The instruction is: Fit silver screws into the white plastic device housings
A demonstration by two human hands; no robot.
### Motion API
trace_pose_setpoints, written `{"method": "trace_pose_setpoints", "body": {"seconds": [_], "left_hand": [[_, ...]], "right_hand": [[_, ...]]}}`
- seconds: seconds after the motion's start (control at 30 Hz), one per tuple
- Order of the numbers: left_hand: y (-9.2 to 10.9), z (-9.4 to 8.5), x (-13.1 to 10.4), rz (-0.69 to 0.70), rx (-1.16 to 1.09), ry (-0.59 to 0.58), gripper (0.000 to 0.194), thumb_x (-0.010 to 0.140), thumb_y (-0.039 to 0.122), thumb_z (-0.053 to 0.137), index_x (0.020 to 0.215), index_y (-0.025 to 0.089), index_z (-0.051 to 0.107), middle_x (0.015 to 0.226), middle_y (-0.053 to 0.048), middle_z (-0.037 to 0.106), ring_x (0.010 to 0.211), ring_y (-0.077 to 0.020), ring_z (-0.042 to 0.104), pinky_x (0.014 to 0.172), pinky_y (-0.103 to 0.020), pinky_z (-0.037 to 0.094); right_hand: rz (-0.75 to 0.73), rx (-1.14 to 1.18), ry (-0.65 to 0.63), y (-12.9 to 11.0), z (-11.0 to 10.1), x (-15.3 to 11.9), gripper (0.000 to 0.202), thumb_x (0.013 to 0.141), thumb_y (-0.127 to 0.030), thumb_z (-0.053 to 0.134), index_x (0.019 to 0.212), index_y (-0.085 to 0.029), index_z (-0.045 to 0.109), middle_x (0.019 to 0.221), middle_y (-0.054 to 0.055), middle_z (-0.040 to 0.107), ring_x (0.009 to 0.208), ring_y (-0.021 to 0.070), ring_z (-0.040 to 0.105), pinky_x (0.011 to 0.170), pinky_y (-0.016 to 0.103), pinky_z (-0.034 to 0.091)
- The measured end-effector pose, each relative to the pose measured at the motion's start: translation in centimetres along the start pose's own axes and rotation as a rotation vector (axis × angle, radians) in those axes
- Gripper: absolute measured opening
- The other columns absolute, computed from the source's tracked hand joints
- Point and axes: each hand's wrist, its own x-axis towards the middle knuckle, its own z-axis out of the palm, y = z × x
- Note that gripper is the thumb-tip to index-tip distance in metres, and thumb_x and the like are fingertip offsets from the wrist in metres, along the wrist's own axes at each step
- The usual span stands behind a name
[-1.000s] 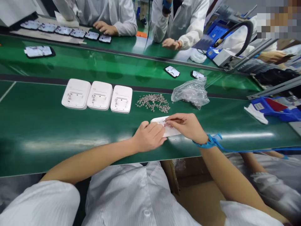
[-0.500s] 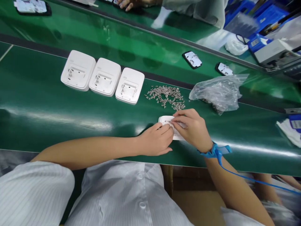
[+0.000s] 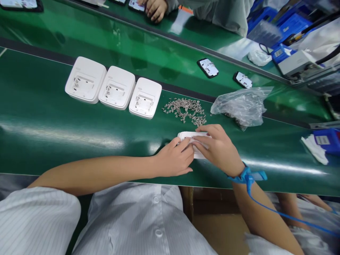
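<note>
A white plastic housing (image 3: 199, 155) lies on the green bench in front of me, mostly covered by both hands. My left hand (image 3: 176, 158) is closed on its left side, fingers bent over the near edge. Over its upper face is my right hand (image 3: 218, 150), thumb and fingers drawn together at the surface close to my left fingertips. Anything small between those fingers is hidden. A blue wrist strap (image 3: 247, 174) with a cord circles my right wrist. Just beyond the housing spreads a pile of small metal screws (image 3: 186, 109).
Three white housings (image 3: 116, 86) with open compartments stand in a row at the left. A clear plastic bag (image 3: 243, 106) lies right of the screws. Black-rimmed parts (image 3: 208, 68) rest on the green strip behind. Across it is a co-worker's hand (image 3: 156, 10). Blue bins (image 3: 328, 141) stand right.
My right fingers have shifted slightly over the housing, while my left hand keeps its hold. The co-worker's hand shows more fully. The black-rimmed parts appear farther left, and the whole view has shifted slightly.
</note>
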Motion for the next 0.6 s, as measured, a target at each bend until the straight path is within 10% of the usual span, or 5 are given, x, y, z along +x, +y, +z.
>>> {"method": "trace_pose_setpoints", "body": {"seconds": [0.6], "left_hand": [[-0.3, 0.1, 0.3, 0.05, 0.001, 0.008, 0.054, 0.097, 0.052, 0.054, 0.118, 0.004, 0.067, 0.126, -0.02, 0.064, 0.131, -0.0407, 0.051, 0.103, -0.045, 0.039]], "right_hand": [[-0.127, 0.061, 0.16, -0.5, 2.1, -3.1, 0.031, 0.094, -0.004, 0.064, 0.123, -0.015, 0.067, 0.121, 0.011, 0.069, 0.109, 0.03, 0.062, 0.096, 0.049, 0.056]]}}
